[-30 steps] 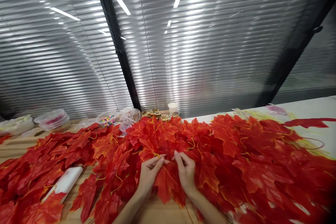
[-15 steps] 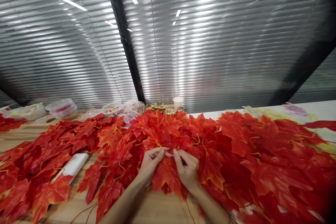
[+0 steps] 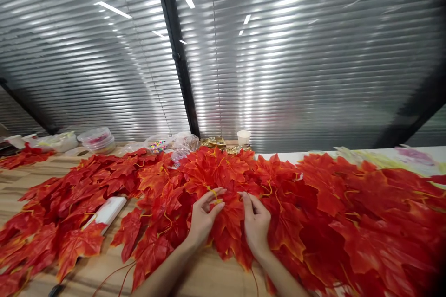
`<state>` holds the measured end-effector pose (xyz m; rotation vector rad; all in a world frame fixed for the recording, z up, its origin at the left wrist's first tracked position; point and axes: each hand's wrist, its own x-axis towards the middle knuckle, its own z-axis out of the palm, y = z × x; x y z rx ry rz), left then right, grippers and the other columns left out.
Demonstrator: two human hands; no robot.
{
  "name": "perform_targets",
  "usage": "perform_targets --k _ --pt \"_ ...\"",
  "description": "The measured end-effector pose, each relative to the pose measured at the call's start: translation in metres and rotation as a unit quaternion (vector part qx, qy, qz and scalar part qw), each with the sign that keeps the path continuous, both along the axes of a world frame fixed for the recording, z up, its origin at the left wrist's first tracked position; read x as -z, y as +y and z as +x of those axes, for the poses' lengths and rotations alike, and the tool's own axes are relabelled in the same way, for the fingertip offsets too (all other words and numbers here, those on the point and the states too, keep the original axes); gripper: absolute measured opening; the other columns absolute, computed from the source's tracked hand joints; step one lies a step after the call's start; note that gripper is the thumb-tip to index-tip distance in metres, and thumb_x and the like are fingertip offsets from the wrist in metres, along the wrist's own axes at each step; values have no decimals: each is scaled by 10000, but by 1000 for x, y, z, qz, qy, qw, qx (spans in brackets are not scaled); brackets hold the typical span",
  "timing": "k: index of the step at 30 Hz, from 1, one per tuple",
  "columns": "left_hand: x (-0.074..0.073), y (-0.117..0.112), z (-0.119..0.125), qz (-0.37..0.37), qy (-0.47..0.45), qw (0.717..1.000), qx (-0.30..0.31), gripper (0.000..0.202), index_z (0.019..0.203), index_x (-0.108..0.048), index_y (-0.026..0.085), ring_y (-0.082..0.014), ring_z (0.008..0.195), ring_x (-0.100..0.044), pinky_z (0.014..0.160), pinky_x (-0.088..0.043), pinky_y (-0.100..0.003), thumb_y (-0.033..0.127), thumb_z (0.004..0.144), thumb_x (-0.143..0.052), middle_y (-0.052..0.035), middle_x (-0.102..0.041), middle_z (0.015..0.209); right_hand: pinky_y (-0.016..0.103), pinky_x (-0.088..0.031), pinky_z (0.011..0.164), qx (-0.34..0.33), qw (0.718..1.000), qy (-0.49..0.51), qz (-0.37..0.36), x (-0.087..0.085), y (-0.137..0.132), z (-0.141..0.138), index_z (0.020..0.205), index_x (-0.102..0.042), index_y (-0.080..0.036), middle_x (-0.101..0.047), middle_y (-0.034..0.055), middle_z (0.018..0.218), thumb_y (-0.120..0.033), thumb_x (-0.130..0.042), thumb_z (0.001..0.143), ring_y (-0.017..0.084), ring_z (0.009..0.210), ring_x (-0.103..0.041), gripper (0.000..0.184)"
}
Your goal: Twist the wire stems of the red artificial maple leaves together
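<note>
My left hand (image 3: 204, 218) is at the middle of a heap of red artificial maple leaves. A thin yellow leaf stem (image 3: 212, 191) runs between its curled fingers and thumb. To its right, my right hand (image 3: 257, 225) has thumb and forefinger pinched together. Whatever lies in that pinch is too small to make out. Just below and between the hands hangs a red-orange maple leaf (image 3: 226, 232) with yellowish edges. Thin dark red cord (image 3: 112, 279) lies on the wooden table (image 3: 205, 274) near the front.
A white box-shaped object (image 3: 108, 212) lies partly under leaves at left. Along the back stand round clear plastic containers (image 3: 97, 140), a bag of colourful beads (image 3: 157, 145), gold wrappers (image 3: 213, 142) and a paper cup (image 3: 244, 137). Window blinds (image 3: 278, 69) rise behind.
My hands have drawn apart slightly, and the left fingers have spread more around the yellow stem. The whole view has shifted, with the table's things appearing further right.
</note>
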<state>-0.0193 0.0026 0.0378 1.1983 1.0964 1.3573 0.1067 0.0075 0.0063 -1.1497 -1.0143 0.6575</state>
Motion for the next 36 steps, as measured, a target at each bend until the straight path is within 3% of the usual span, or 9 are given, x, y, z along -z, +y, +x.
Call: perform_targets --k 13,18,21,27,36 --pt "7 5 -5 -40 45 998 3 376 1023 -590 123 -229 909 -633 887 -433 -351 252 681 -678 -125 -704 915 322 -504 728 -10 999 20 -23 -1 6 1 840 -692 -127 -706 121 887 -387 -506 809 239 819 -649 321" --pt "15 7 -7 -43 45 996 63 334 1004 -602 136 -231 920 -623 888 -427 -354 260 700 -666 -123 -697 936 308 -512 703 -11 1000 8 -13 0 5 0 833 -698 -134 -711 114 877 -376 -513 809 237 806 -658 305" --pt "19 6 -6 -42 49 994 84 438 1111 -547 151 -218 909 -618 884 -424 -347 277 708 -664 -104 -698 919 298 -515 701 -14 1000 3 2 0 4 0 840 -696 -137 -714 107 864 -356 -507 819 230 799 -662 290" --pt "22 6 -8 -54 65 996 25 602 1210 -474 165 -195 881 -614 862 -437 -321 319 669 -690 -57 -684 862 288 -514 718 -26 1000 -10 11 3 5 -1 852 -687 -155 -712 94 875 -324 -488 839 218 801 -660 262" --pt "20 13 -9 -6 88 996 -9 363 956 -643 143 -208 858 -629 807 -474 -305 296 633 -707 -81 -692 891 303 -491 725 -19 999 -28 29 4 6 1 867 -685 -138 -706 98 875 -344 -471 842 223 808 -643 298"
